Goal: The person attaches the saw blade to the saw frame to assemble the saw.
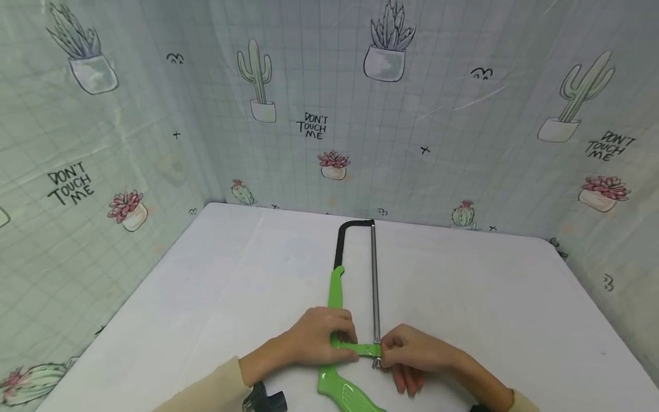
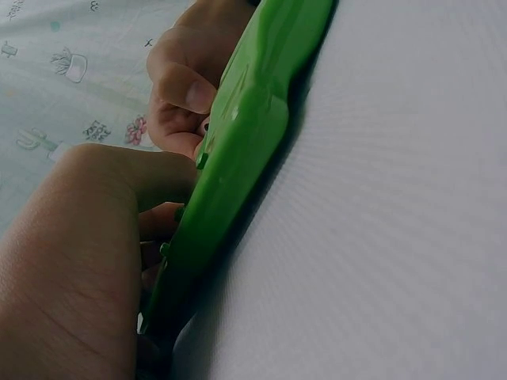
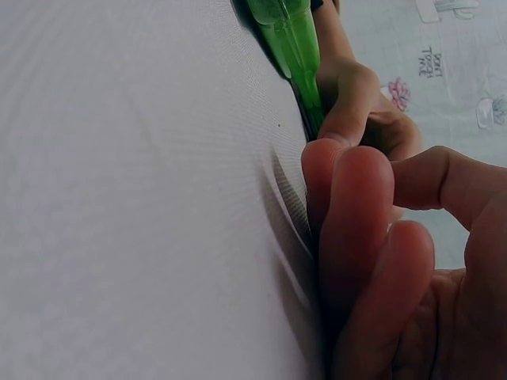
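Observation:
A hacksaw (image 1: 336,292) with a green handle and black front frame lies flat on the white table, its grey blade (image 1: 375,280) on the right side. My left hand (image 1: 321,337) grips the green frame where a short green crossbar (image 1: 366,349) branches off. At the end of that bar, the right hand (image 1: 417,352) pinches with thumb and index finger beside the blade's near end. A small wing nut (image 1: 376,363) sticks out just below. In the right wrist view, curled fingers (image 3: 360,214) hide what the pinch holds.
The white table (image 1: 247,257) reaches back to a cactus-printed curtain (image 1: 334,103) on the far side and both flanks. A black device (image 1: 265,399) shows by the left wrist at the lower edge.

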Tool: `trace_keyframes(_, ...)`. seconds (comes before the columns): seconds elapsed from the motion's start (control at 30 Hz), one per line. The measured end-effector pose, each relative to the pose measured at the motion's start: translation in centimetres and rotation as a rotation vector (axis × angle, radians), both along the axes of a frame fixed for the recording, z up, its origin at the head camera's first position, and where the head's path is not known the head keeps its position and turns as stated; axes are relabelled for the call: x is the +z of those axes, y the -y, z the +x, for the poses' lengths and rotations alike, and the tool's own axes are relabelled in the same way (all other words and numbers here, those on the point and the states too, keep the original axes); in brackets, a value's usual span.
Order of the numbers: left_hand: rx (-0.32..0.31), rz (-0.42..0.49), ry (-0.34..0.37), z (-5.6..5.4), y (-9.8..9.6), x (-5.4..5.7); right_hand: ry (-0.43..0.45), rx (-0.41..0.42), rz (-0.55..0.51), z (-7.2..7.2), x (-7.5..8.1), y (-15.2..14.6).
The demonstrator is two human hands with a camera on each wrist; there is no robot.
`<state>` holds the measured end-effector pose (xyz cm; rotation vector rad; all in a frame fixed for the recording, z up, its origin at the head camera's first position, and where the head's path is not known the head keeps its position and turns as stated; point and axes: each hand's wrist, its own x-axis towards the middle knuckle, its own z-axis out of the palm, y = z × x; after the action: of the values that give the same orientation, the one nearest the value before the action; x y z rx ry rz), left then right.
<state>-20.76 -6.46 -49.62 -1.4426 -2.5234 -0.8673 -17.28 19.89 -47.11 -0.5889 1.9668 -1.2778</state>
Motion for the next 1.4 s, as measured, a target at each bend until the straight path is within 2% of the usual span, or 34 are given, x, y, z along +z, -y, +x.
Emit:
trace_keyframes(0.2,-0.004,0.025,-0.026,-0.12,0.26,-0.3,0.0,0.005,0.004,-0.21,-0.11,0.24)
trace_keyframes(0.43,-0.005,0.047,-0.072,-0.37,0.27,-0.11,-0.011,0.013,0.01,-0.5,0.36,0.31)
trace_keyframes(0.73,0.007,0.038,-0.037,-0.29,0.19,0.24,-0.006,0.006,0.016,-0.44,0.65,0.33)
trace_keyframes(0.97,-0.002,0.031,-0.04,-0.47,0.21,-0.01,0.003,0.009,-0.002,-0.44,0.39,0.18)
trace_keyframes(1.4,0.011,0.016,-0.02,-0.55,0.13,0.22,0.007,0.022,0.006,-0.8,0.34,-0.03)
